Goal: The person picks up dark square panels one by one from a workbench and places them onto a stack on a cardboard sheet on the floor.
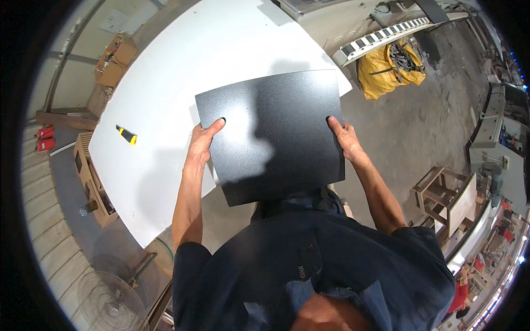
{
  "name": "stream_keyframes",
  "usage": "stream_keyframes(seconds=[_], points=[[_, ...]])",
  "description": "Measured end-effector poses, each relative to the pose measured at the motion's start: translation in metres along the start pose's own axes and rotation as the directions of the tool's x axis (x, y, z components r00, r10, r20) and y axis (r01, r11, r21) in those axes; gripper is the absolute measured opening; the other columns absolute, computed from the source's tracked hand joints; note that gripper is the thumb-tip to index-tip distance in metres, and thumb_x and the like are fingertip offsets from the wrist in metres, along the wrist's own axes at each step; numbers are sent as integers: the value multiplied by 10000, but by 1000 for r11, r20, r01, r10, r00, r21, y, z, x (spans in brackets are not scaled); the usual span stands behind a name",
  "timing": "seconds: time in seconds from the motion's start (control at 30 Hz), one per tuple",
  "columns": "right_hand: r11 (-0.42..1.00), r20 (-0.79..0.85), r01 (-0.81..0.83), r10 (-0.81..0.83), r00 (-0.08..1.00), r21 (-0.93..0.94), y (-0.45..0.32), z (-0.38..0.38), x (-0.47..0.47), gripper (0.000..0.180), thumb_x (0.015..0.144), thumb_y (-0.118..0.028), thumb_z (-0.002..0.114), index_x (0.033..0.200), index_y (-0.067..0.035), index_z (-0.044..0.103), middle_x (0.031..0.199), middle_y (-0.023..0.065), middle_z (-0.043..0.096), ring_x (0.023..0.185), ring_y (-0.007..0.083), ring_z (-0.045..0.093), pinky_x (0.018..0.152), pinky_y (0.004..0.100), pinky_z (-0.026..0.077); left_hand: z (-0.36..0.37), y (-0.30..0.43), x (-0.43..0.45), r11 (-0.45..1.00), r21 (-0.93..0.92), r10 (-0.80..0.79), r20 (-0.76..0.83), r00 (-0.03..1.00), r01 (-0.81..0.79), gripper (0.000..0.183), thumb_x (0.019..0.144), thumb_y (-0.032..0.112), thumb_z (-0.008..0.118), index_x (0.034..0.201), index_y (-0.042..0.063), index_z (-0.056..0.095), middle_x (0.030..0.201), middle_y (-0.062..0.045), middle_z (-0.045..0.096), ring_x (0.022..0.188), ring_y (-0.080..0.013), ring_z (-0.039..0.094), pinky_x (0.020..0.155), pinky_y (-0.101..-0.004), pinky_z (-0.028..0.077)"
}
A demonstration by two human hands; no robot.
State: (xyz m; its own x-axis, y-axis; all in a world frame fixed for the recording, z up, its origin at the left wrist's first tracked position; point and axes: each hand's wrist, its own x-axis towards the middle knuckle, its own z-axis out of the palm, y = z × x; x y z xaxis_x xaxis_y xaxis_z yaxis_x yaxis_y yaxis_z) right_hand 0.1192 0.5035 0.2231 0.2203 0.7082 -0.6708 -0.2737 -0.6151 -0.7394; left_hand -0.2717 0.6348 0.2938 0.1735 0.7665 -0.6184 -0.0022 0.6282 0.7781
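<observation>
A flat black rectangular sheet (290,128) with a lightly textured, shiny face is held up in front of my body. My left hand (203,140) grips its left edge, thumb on top and fingers hidden beneath. At the opposite edge my right hand (345,138) holds it the same way. The sheet tilts a little, its left side lower in the picture. Under and beyond it lies a white-topped table (165,120). A black and yellow utility knife (126,135) rests on the table, left of my left hand.
A yellow sack (379,74) of dark strips stands on the floor beyond the table's right corner. Wooden stools (445,194) are at the right. A pedestal fan (112,308) stands lower left. Cardboard boxes (118,58) sit past the table's left edge. A person in red (459,291) is far right.
</observation>
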Motion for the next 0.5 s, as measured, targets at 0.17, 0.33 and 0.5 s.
stream_keyframes(seconds=[0.17,0.33,0.5], points=[[971,91,235,-230,969,-50,-41,14,-5,667,808,-470,731,1192,51,573,1076,124,642,940,186,601,820,327,488,-9,31,-62,936,-57,345,-34,938,-346,522,769,69,750,1227,-70,539,1150,-156,631,1038,-240,619,925,-368,500],[671,320,738,-717,619,78,-132,56,-1,649,799,-432,749,1219,18,542,1124,65,622,1032,159,562,931,318,440,-37,70,-100,696,36,716,-97,691,-717,529,699,131,835,1149,0,588,1040,-68,638,948,-184,607,880,-320,483],[728,548,682,-600,583,72,-150,76,20,789,697,-388,846,1295,-19,486,1194,42,587,1114,149,519,983,306,398,-66,49,-110,584,200,812,-114,573,-787,563,650,211,888,1105,38,605,1020,-25,596,939,-159,557,869,-303,449]])
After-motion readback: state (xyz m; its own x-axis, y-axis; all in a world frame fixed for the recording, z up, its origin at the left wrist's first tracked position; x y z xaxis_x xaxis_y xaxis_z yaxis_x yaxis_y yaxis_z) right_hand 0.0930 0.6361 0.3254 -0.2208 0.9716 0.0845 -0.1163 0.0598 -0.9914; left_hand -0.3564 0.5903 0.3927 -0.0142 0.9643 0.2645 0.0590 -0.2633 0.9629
